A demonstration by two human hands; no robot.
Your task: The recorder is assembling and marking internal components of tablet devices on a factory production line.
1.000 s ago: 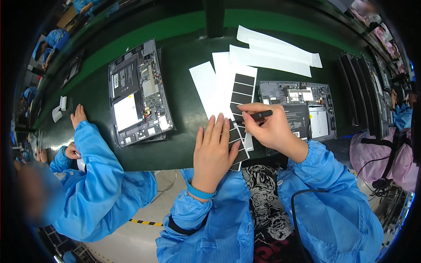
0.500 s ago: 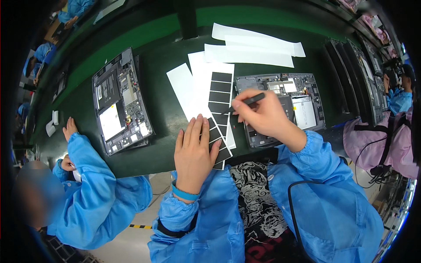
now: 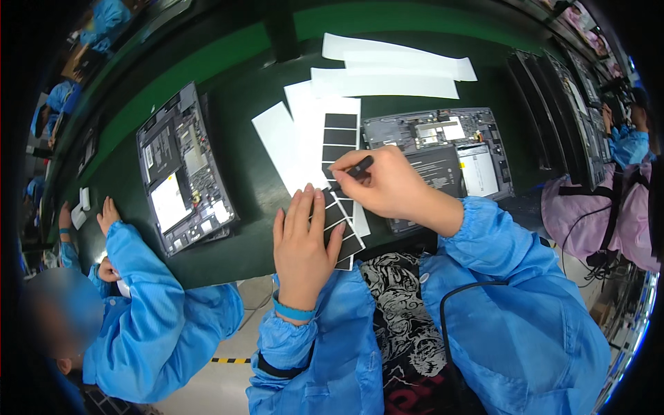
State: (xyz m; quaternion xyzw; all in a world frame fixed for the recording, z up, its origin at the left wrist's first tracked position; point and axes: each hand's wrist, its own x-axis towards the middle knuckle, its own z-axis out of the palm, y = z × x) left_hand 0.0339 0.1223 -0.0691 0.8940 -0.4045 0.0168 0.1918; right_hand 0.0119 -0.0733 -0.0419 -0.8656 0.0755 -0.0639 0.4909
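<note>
Since earlier, right hand (image 3: 391,187) is sliding down the sheet of black stickers (image 3: 341,155), pinching black tweezers (image 3: 357,168); left hand (image 3: 302,242) is pressing flat, fingers spread, holding nothing. Sticker may tear if sheet slips.

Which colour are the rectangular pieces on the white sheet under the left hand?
The rectangular pieces are black on the white sheet, seen best in the head view.

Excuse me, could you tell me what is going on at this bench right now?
A person in a blue smock works at a dark green table. The left hand lies flat on a white sheet of black rectangular stickers, while the right hand holds a slim black tool with its tip at one sticker. An opened device lies behind the right hand, and another opened device lies to the left, near a co-worker in blue.
</note>
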